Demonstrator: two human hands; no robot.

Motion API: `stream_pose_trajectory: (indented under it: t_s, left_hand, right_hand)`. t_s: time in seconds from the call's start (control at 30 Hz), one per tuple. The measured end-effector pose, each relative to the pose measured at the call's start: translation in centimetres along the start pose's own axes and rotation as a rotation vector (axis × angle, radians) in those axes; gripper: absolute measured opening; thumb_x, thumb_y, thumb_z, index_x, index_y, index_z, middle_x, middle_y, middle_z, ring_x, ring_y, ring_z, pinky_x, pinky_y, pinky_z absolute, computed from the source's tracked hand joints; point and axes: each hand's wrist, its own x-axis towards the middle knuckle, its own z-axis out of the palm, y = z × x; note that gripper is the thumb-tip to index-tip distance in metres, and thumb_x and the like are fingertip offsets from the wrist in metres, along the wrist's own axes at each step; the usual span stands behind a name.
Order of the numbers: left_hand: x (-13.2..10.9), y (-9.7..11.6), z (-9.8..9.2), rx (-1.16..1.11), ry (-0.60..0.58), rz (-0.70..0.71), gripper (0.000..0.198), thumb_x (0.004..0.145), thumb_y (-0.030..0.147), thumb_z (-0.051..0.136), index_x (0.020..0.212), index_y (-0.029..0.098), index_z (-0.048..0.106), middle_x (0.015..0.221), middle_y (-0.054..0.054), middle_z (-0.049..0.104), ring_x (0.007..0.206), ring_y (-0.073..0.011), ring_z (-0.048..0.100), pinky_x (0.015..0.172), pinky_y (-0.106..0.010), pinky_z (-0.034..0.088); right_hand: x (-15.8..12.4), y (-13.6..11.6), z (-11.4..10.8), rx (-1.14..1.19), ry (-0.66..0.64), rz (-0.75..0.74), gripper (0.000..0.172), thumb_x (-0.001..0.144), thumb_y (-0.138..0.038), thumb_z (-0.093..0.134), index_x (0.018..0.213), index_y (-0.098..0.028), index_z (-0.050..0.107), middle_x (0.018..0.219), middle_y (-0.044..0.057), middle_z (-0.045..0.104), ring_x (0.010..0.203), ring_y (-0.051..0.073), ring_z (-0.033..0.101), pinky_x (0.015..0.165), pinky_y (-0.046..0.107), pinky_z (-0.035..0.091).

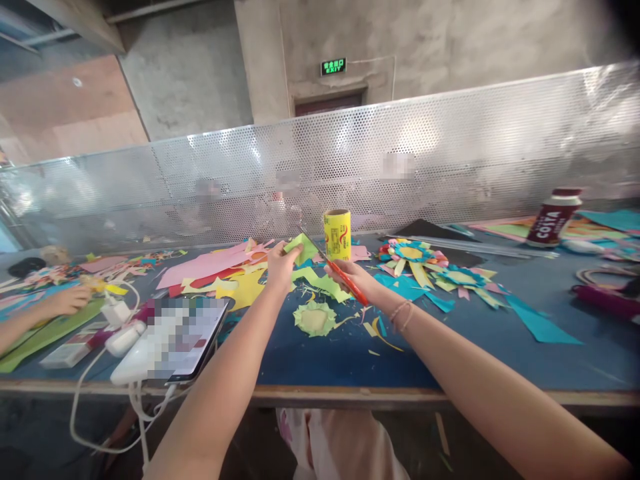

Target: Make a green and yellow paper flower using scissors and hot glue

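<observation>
Over the blue table, my left hand (284,263) pinches a piece of light green paper (306,249). My right hand (356,279) grips a pair of scissors (346,279) with orange-red handles, the blades pointing up and left beside the green paper. Whether the blades touch the paper I cannot tell. Below my hands lies a frilled, pale green paper rosette (315,319) with a cream centre. More green paper (325,283) lies between my hands, with thin trimmings around it. Just behind stands a yellow roll (338,233), upright.
Layered paper flowers (413,253) and teal scraps lie to the right, with a maroon Costa bottle (554,217) beyond. Pink sheets (210,264) spread leftward. A tablet (193,340) with white cables sits at the front left, near another person's hand (67,299). A perforated metal panel (240,183) backs the table.
</observation>
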Motion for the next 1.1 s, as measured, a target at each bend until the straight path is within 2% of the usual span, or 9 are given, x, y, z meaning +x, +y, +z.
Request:
stream_pose_trajectory:
  t_s: [0.33, 0.5, 0.67, 0.87, 0.97, 1.1]
  left_hand:
    - [0.20, -0.15, 0.10, -0.009, 0.028, -0.044, 0.021, 0.058, 0.030, 0.069, 0.065, 0.016, 0.054, 0.054, 0.004, 0.047, 0.044, -0.0059, 0.042, 0.039, -0.019, 0.026]
    - [0.12, -0.10, 0.02, -0.019, 0.009, -0.049, 0.020, 0.060, 0.030, 0.068, 0.069, 0.016, 0.057, 0.057, 0.003, 0.051, 0.049, -0.0076, 0.048, 0.044, -0.019, 0.033]
    - [-0.05, 0.28, 0.03, 0.004, 0.016, -0.082, 0.021, 0.059, 0.030, 0.068, 0.071, 0.016, 0.058, 0.060, 0.001, 0.055, 0.052, -0.0088, 0.052, 0.046, -0.019, 0.037]
    - [-0.20, 0.60, 0.16, -0.073, -0.021, -0.079, 0.020, 0.059, 0.028, 0.068, 0.070, 0.015, 0.058, 0.062, 0.000, 0.056, 0.053, -0.0093, 0.054, 0.050, -0.021, 0.040]
    - [-0.17, 0.46, 0.14, -0.074, -0.013, -0.076, 0.020, 0.059, 0.028, 0.068, 0.070, 0.016, 0.057, 0.061, 0.001, 0.055, 0.054, -0.0096, 0.054, 0.050, -0.021, 0.040]
    - [-0.15, 0.24, 0.14, -0.029, -0.015, -0.053, 0.019, 0.060, 0.028, 0.068, 0.069, 0.016, 0.057, 0.056, 0.003, 0.050, 0.049, -0.0080, 0.049, 0.046, -0.020, 0.036]
  right_hand:
    - [-0.13, -0.52, 0.17, -0.114, -0.012, -0.014, 0.046, 0.069, -0.064, 0.049, 0.065, -0.019, 0.044, 0.050, -0.005, 0.037, 0.045, 0.007, 0.035, 0.043, 0.022, 0.029]
    - [-0.02, -0.44, 0.04, -0.141, -0.005, 0.054, 0.044, 0.068, -0.062, 0.053, 0.063, -0.019, 0.042, 0.051, -0.005, 0.039, 0.041, 0.007, 0.037, 0.040, 0.021, 0.030]
    - [0.19, -0.17, -0.18, -0.192, 0.017, 0.014, 0.044, 0.069, -0.059, 0.053, 0.058, -0.019, 0.039, 0.051, -0.003, 0.038, 0.042, 0.008, 0.036, 0.039, 0.022, 0.028]
    - [0.38, -0.08, -0.06, -0.228, 0.030, 0.012, 0.043, 0.070, -0.059, 0.052, 0.060, -0.019, 0.043, 0.050, -0.003, 0.038, 0.043, 0.008, 0.035, 0.041, 0.023, 0.027]
    - [0.14, -0.35, 0.02, -0.190, 0.019, 0.037, 0.044, 0.067, -0.061, 0.054, 0.061, -0.019, 0.042, 0.049, -0.005, 0.036, 0.042, 0.007, 0.033, 0.040, 0.022, 0.027]
    - [-0.43, -0.78, -0.02, -0.022, -0.064, 0.072, 0.047, 0.068, -0.065, 0.051, 0.064, -0.020, 0.037, 0.047, -0.008, 0.031, 0.038, 0.006, 0.030, 0.037, 0.021, 0.028]
